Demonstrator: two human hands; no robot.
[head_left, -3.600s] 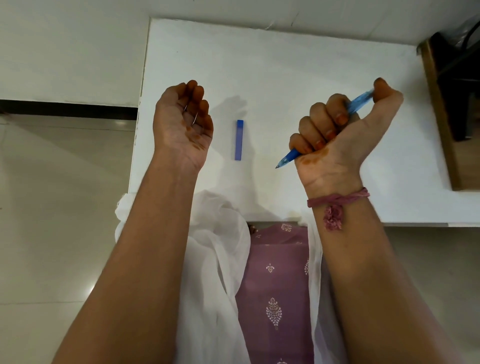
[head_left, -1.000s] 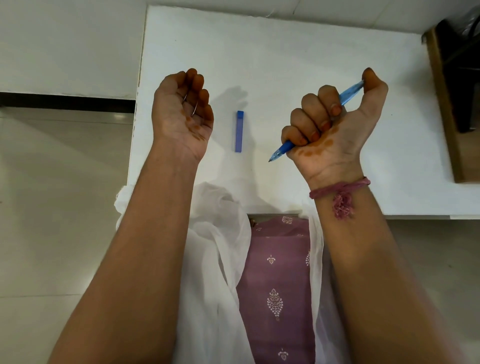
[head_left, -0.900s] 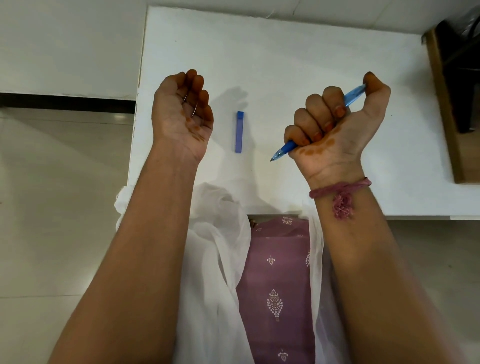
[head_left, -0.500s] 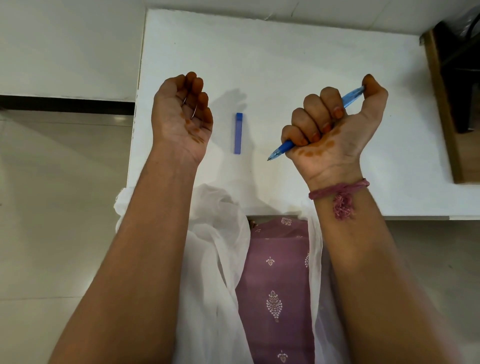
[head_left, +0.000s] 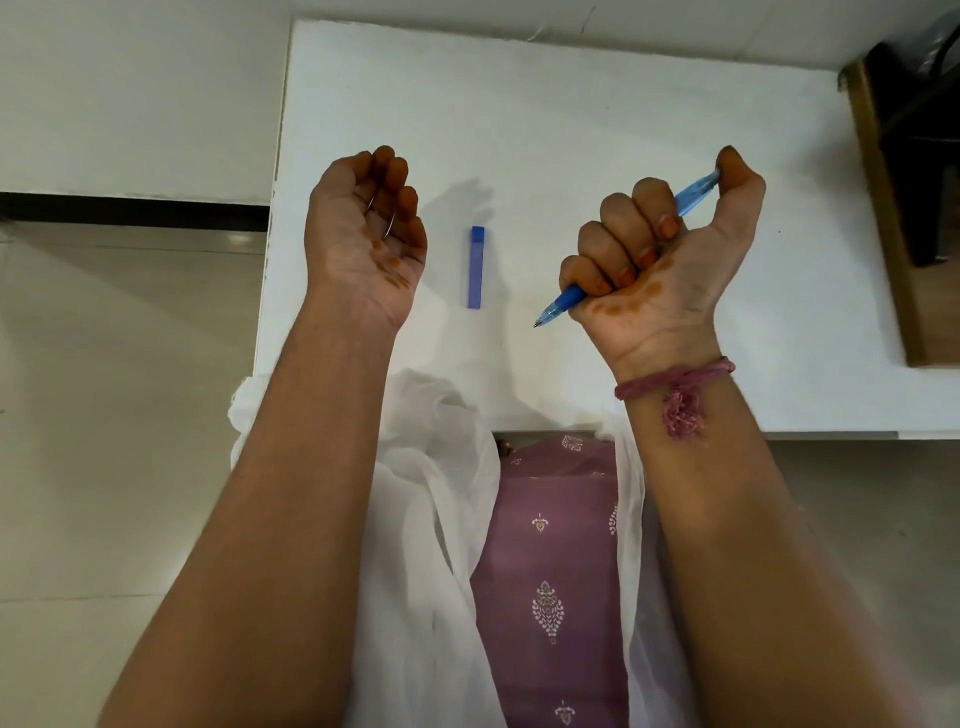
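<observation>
Pen: I am seeing the blue pen (head_left: 566, 301) sitting in a fist grip in the right hand, up in the air above the worktop. Its tip is pointing down toward the person and to their left, and its back end is poking out by the thumb.
Right hand: the right hand (head_left: 660, 260) is wrapping all four fingers round the barrel. The palm side is facing the camera and the thumb is pressing against the pen's upper end.
Left hand: the left hand (head_left: 363, 234) is holding nothing. Its fingers are curling in over the palm, which is facing the camera. It is hovering level with the right hand and well apart from it.
Rings: thin rings (head_left: 384, 223) are showing on the left hand's curled fingers.
Blue stick: a short blue stick (head_left: 476, 267) is lying flat on the worktop between the two hands, touching neither, with its length running away from the person. I cannot tell whether it is the pen's cap.
Worktop: the white worktop (head_left: 571, 104) is spreading out under both hands, with its near edge passing below the wrists.
Wrist band: a pink thread band (head_left: 675, 379) with a tassel is circling the right wrist.
Clothing: a white scarf (head_left: 431, 467) is draping over a purple printed garment (head_left: 550, 545) between the forearms.
Surroundings: wooden furniture (head_left: 883, 208) is standing against the worktop's right side, and pale floor tiles (head_left: 104, 415) are showing at the left.
</observation>
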